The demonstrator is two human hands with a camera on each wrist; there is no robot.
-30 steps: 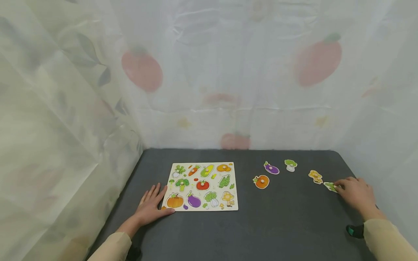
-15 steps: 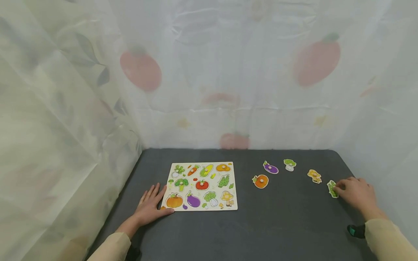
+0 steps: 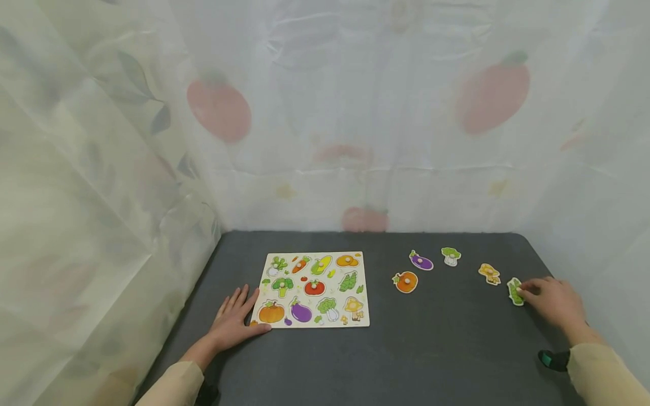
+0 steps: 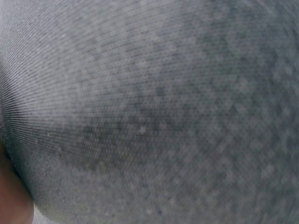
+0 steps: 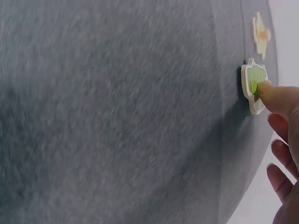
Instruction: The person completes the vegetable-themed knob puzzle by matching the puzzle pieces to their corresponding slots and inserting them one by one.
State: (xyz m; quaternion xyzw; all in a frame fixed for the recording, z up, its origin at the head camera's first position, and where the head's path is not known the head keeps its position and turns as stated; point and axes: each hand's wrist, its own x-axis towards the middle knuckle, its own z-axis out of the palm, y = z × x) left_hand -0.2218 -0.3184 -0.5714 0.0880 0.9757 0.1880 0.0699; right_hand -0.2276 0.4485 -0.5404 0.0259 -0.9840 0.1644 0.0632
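My right hand (image 3: 552, 301) pinches a green vegetable puzzle piece (image 3: 515, 291) at the right side of the dark table. In the right wrist view the thumb lies over the face of the green piece (image 5: 255, 80), with a shadow beneath it. The other fingers of that hand are loosely bent. My left hand (image 3: 235, 322) rests spread at the lower left corner of a cream puzzle board (image 3: 333, 287) printed with vegetables. Several pictures on the board carry small knobs, among them the tomato (image 3: 314, 288). The left wrist view shows mostly blurred grey tabletop.
Left of my right hand lies a yellow mushroom piece (image 3: 490, 274). Farther left are a bok choy piece (image 3: 451, 256), an eggplant piece (image 3: 421, 261) and an orange pumpkin piece (image 3: 405, 282). A pale printed curtain (image 3: 416, 141) surrounds the dark table (image 3: 431, 349).
The green piece has turned from lying slanted sideways to standing lengthwise away from me, pinched in my right hand. My left hand and the board stay put.
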